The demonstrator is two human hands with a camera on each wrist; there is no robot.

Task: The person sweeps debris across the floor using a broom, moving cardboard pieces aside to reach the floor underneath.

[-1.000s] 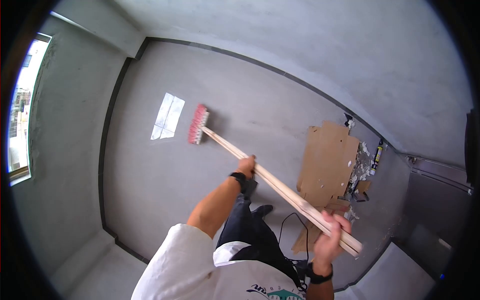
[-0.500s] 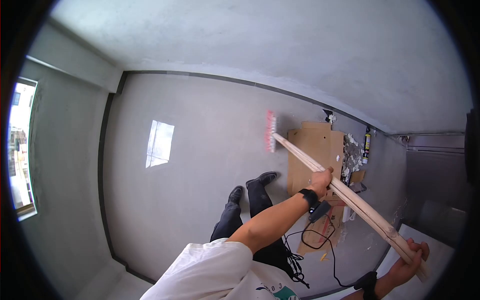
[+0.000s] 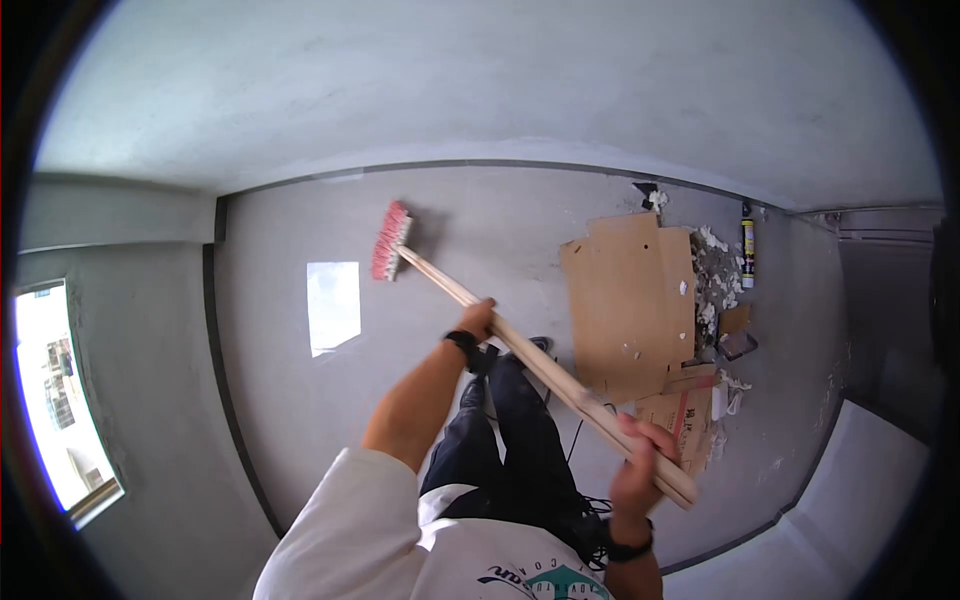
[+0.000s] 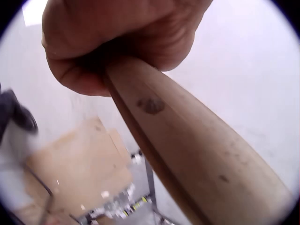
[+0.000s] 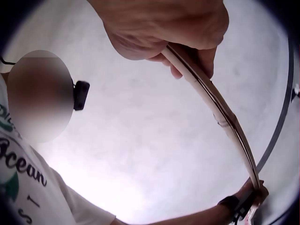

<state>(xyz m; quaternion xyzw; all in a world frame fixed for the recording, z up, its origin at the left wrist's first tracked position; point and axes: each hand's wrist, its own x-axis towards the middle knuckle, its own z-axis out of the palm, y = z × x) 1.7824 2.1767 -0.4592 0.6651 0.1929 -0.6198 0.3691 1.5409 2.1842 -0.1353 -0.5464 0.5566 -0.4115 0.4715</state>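
A long-handled broom with a red-and-white bristle head slants across the head view, its bristles at the grey floor left of centre. Partway down its pale wooden handle, my left hand is wrapped round the wood. My right hand grips the same handle close to its upper end, in front of my body. In the left wrist view, curled fingers enclose the handle, which shows a dark knot and a lengthwise groove. The right wrist view has the handle running from my right hand down to my left.
Flattened cardboard lies on the floor to the right, with white scraps and debris along its far side. A yellow-and-black canister is beyond them. A dark baseboard borders the walls; a window is at left.
The broom head swung right to the cardboard's edge half a second ago, and is now back at the left. Both hands moved with the handle and kept their grip.
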